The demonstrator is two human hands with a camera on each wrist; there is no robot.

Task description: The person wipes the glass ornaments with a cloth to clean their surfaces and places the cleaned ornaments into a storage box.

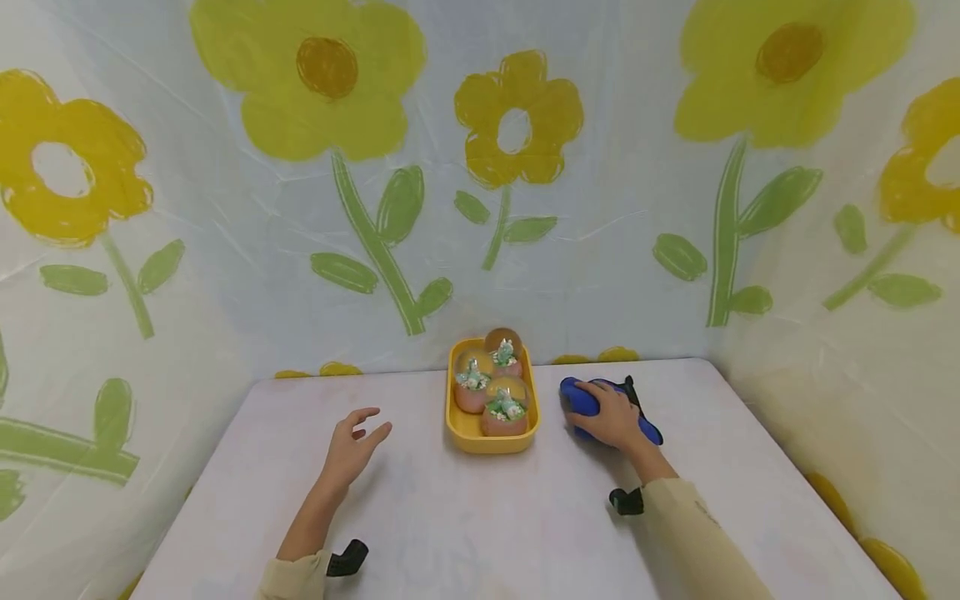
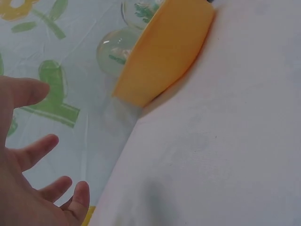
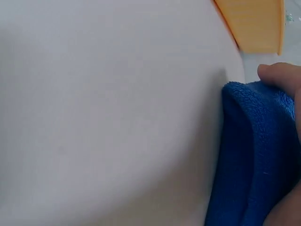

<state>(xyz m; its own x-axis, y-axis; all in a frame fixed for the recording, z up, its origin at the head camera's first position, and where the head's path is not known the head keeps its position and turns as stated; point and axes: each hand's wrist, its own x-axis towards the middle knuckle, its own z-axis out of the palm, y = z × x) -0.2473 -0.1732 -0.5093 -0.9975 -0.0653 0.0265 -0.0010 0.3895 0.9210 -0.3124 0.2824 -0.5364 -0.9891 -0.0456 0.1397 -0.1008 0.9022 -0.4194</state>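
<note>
In the head view, my right hand (image 1: 611, 414) grips a blue towel (image 1: 582, 398) with a dark edge, on the right of the table. The right wrist view has the towel's fuzzy folds (image 3: 256, 141) between the thumb and the rest of the hand. My left hand (image 1: 350, 447) is held over the left side of the table, fingers loosely bent and holding nothing. Between the hands stands a yellow tray (image 1: 492, 445) with three snow globes: one at the back (image 1: 507, 353), one at left (image 1: 472, 383) and one in front (image 1: 505, 408).
The white tabletop (image 1: 480, 525) ends at the back against a hanging sheet (image 1: 600, 275) printed with yellow flowers. The sheet also runs along both sides. A black wrist mount (image 1: 347, 558) shows at the left sleeve and another (image 1: 626, 502) at the right.
</note>
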